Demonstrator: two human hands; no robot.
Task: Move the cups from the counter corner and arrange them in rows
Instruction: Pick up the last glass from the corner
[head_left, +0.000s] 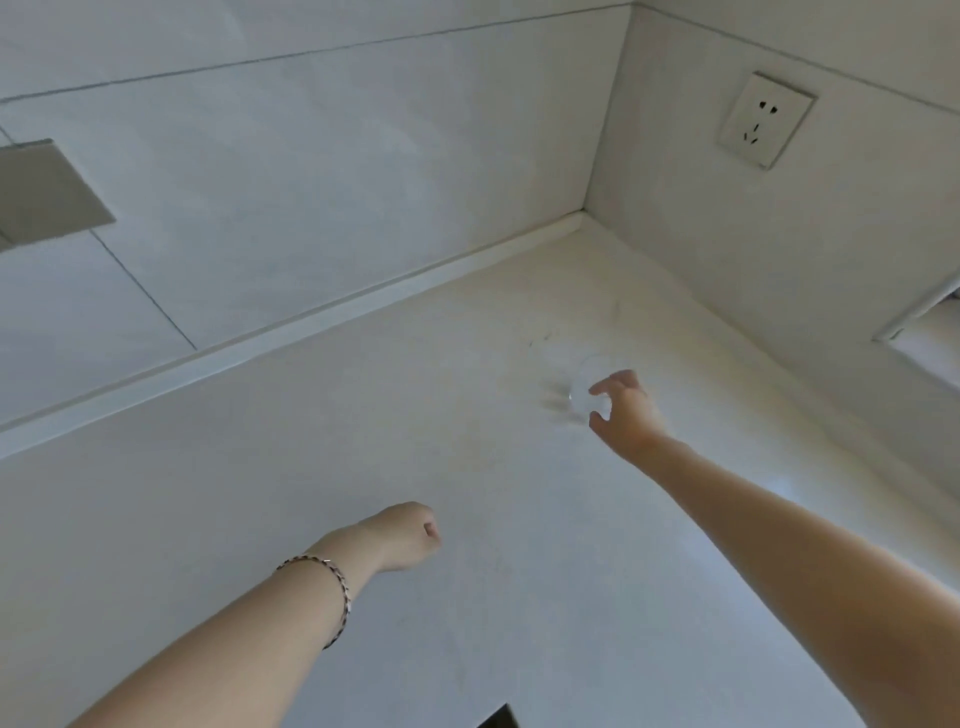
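White stone counter (467, 519) near the corner: right hand (621, 410) fingers spread around small clear plastic cup (584, 387) at its fingertips, grip looks unclosed; squeeze lightly, lift straight; left hand (408, 535) fisted, empty.

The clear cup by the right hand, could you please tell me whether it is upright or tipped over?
Cannot tell. The cup is clear and blurred against the pale counter, partly hidden by the right hand, whose fingers curl around it.

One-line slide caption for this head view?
Right hand closing around a clear cup near the counter corner; left hand fisted, empty.
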